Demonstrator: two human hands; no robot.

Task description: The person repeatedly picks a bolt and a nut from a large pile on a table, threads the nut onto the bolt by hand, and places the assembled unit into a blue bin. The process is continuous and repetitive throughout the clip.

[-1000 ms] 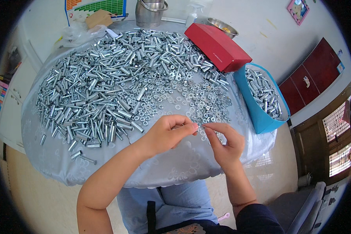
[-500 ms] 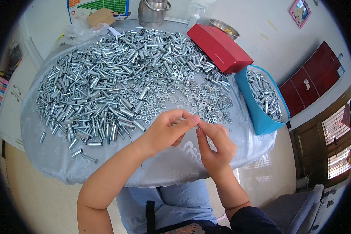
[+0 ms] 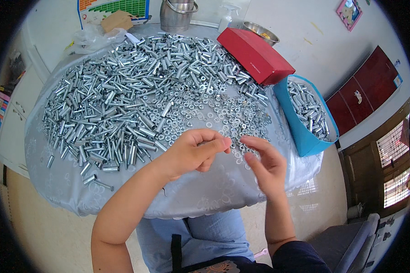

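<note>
My left hand (image 3: pixel 198 152) is in front of the metal parts, thumb and forefinger pinched together. Whatever sits between those fingertips is too small or too hidden to make out. Just to its right, my right hand (image 3: pixel 269 166) has its thumb and fingers apart with nothing visible in them, near the loose washers and nuts (image 3: pixel 243 127). A broad heap of silvery bolts and metal sleeves (image 3: pixel 118 91) covers the far and left part of the table. One bolt (image 3: pixel 105 184) and a short sleeve (image 3: pixel 89 179) lie at the near left of the heap.
A blue bin (image 3: pixel 298 129) full of metal fasteners stands at the table's right edge. Behind it is a long red box (image 3: pixel 259 57). A metal pail (image 3: pixel 176 17), a spray bottle (image 3: pixel 228 18), a steel bowl (image 3: pixel 269 34) and a plastic bag (image 3: pixel 98 40) stand at the back.
My right hand has parted from the left, moved right and opened its fingers. The left hand stays in nearly the same place, still pinched.
</note>
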